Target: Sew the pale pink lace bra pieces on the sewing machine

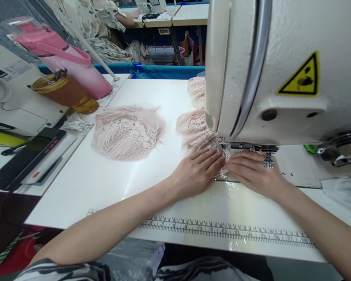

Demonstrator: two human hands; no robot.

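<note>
My left hand (197,171) lies flat with fingers stretched out, pressing a pale pink lace piece (199,130) onto the white table (105,183) just left of the sewing machine's foot. My right hand (253,171) rests flat beside it, fingertips meeting the left hand's on the lace under the needle area (267,156). The white sewing machine head (280,66) hangs over both hands and hides the rest of the lace behind it. A separate stack of pink lace pieces (125,132) lies to the left, apart from both hands.
A pink bottle (67,58), an amber cup (64,89) and a dark control panel (29,154) stand at the left. A printed ruler (228,230) runs along the table's near edge. Another person in patterned clothes (99,27) sits at the back. A blue bin edge (163,71) lies behind the table.
</note>
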